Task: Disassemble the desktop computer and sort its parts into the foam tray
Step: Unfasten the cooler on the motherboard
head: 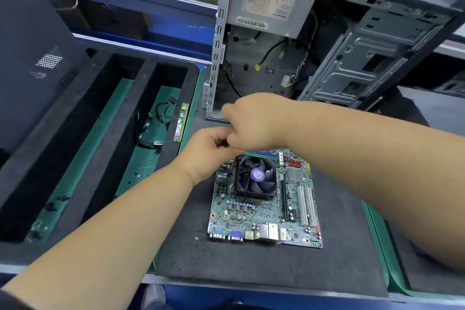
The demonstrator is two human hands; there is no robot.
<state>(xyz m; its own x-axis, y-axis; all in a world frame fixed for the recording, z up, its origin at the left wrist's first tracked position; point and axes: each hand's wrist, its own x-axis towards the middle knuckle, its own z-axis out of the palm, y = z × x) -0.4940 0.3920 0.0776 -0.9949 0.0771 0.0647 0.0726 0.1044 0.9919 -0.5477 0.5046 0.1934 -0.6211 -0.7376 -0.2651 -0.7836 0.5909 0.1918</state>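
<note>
Two bare hands meet just above centre of the frame, over the far edge of a board [264,211]. The left hand [208,151] has its fingers curled round something small and dark; what it is cannot be made out. The right hand [251,121] crosses above it, blurred, fingers bent down toward the same spot; whether it grips anything cannot be told.

Risks, as a judgement: both hands work right beside the memory slots and the fan [256,176], so a hard pull could flex the board or slide it across the mat [251,264]. A small part dropped here could land among the components and be lost.

Counts: one board, lying flat on the dark mat at lower centre, with one fan on it. One case [352,45] stands open at upper right, one power unit [271,0] inside with loose wires. One foam tray [105,148] at left, two long slots in view; the nearer holds one memory stick [181,123] and a cable bundle [153,128]. One dark panel [30,58] leans at far left.
</note>
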